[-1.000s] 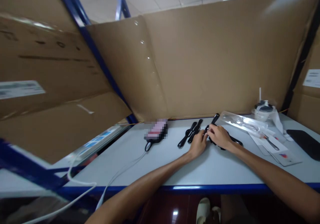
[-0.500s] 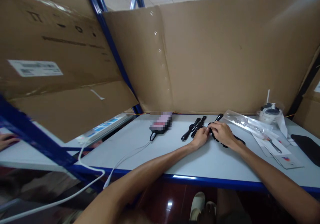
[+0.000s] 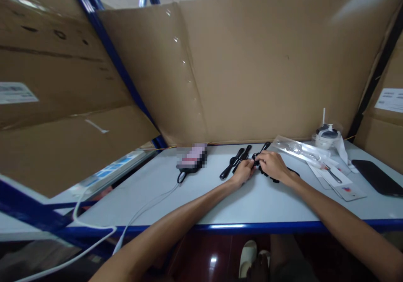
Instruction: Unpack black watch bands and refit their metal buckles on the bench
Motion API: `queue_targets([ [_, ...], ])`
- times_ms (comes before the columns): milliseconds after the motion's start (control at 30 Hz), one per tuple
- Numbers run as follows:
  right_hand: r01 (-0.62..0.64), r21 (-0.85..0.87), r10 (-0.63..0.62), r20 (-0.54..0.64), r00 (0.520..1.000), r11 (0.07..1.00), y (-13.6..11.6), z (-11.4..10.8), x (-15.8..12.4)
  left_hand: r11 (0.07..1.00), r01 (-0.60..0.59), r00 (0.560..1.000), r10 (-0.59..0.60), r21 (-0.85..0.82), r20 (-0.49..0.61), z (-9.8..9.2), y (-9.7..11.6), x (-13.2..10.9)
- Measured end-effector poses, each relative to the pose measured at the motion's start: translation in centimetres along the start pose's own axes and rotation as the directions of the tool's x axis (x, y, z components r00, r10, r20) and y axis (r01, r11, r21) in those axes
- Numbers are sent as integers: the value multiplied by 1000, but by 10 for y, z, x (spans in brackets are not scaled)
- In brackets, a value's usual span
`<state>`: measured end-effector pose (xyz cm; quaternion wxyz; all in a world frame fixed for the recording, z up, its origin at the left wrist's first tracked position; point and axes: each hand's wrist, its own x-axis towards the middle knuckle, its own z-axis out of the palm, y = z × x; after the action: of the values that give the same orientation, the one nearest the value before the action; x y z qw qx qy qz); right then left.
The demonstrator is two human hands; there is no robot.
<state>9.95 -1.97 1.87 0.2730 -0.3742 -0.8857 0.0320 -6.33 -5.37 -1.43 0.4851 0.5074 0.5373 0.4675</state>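
A small black piece [image 3: 255, 157] sits between the hands at the counter [image 3: 151, 177], pinched in the right hand's [image 3: 272, 163] grip, seemingly for fine control, with the left hand [image 3: 244, 171] alongside, perhaps steadying it, though whether that grip closes I cannot tell.

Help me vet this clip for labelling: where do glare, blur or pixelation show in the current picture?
In the head view, glare hazes the cardboard panel at upper right and glints off the floor; the pink device is pixelated; print on the left label is smeared; the black piece at the left hand and right hand lacks fine detail.
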Motion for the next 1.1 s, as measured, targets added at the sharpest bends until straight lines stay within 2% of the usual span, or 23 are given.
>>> queue_targets([
  [300,-109,-69,112,34,993,992,-8,-5,0,999,42,999,-42,-28,0,-1,6,-4],
  [533,3,-9,-3,45,999,1000,-6,-5,-1,998,50,999,-49,-50,4,-2,5,-4],
  [733,-91,-60,93,19,996,994,-8,-9,0,997,45,999,-44,-60,18,-2,7,-6],
  [900,13,-7,-13,51,999,1000,-7,-10,-1,999,35,999,-34,-41,8,-1,7,-6],
  [1033,-72,-49,73,27,997,996,-6,-9,0,999,26,1000,-26,-27,4,-2,8,-7],
  [1100,-73,-35,73,6,997,997,-6,-10,0,1000,23,1000,-23,-21,4,-2,8,-7],
])
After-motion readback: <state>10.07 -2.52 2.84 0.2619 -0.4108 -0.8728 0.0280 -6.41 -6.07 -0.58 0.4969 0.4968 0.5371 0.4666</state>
